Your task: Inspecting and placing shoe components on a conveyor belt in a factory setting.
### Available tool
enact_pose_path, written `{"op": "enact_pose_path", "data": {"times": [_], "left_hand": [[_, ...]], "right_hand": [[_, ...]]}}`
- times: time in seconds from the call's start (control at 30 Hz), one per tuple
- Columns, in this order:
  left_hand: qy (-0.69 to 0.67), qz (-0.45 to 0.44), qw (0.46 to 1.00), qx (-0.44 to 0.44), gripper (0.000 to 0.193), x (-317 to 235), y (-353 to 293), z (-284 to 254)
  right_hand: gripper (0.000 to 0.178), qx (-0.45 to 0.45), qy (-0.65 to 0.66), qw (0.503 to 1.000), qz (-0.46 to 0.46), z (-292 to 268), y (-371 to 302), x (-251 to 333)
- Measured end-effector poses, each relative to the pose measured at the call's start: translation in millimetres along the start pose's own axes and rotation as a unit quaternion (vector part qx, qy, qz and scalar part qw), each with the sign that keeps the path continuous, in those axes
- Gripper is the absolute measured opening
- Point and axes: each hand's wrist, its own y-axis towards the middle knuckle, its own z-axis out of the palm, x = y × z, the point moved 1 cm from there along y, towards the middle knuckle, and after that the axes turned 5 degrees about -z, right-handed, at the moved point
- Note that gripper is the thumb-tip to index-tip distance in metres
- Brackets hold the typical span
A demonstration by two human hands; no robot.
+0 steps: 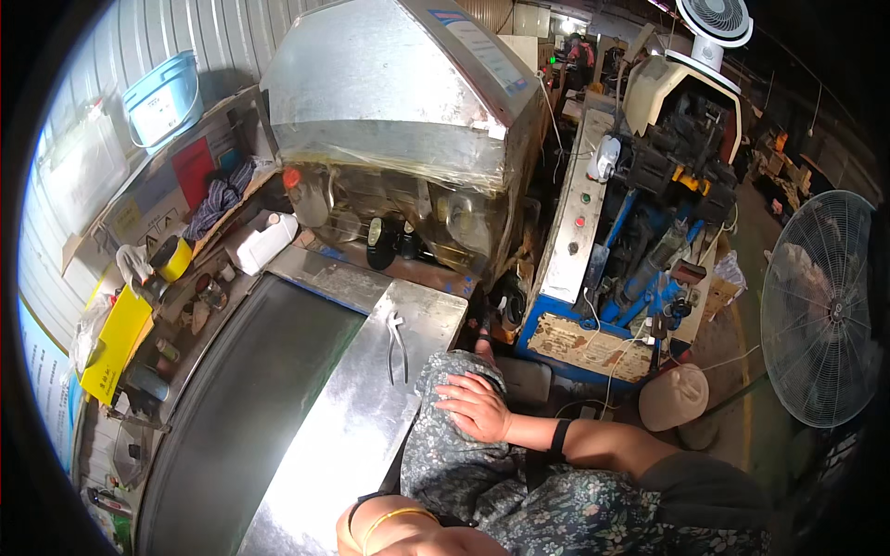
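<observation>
My right hand [473,408] lies on my knee over dark floral cloth [445,477], its fingers stretched out flat and holding nothing. A dark band circles that wrist. At the bottom edge, part of my left hand or wrist [408,537] shows, with a dark band and a yellow bracelet; its fingers are hidden. Metal pliers [397,347] rest on the shiny metal bench top [343,408], just left of my knee and apart from both hands.
Left of the bench top runs a dark belt [250,389]. Beyond stands a metal-hooded machine [371,83]. A white jug [262,243] and a blue bucket [164,100] are at left. A blue-framed machine [640,250], a pale container [674,397] and a large fan [820,306] occupy the right.
</observation>
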Motion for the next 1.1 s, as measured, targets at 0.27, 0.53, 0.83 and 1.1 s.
{"op": "enact_pose_path", "data": {"times": [0.27, 0.53, 0.83, 1.1], "left_hand": [[0.024, -0.049, 0.998, -0.034, 0.037, -16.2, -12.4, -23.9], [-0.028, -0.045, 0.988, 0.144, 0.040, -13.8, -10.6, -60.9], [0.280, -0.320, 0.787, -0.447, 0.032, 1.9, -160.0, -111.6], [0.530, -0.370, 0.282, -0.709, 0.031, -91.8, -364.0, -26.3]], "right_hand": [[0.034, 0.005, -0.005, 1.000, 0.007, 2.6, 5.5, -1.5], [0.035, 0.015, -0.010, 1.000, 0.003, 8.3, 3.2, -7.5], [0.027, 0.001, -0.080, 0.997, -0.003, 5.3, 3.1, -8.5], [0.031, 0.085, 0.168, 0.971, 0.150, 20.4, 74.0, -147.3]]}}
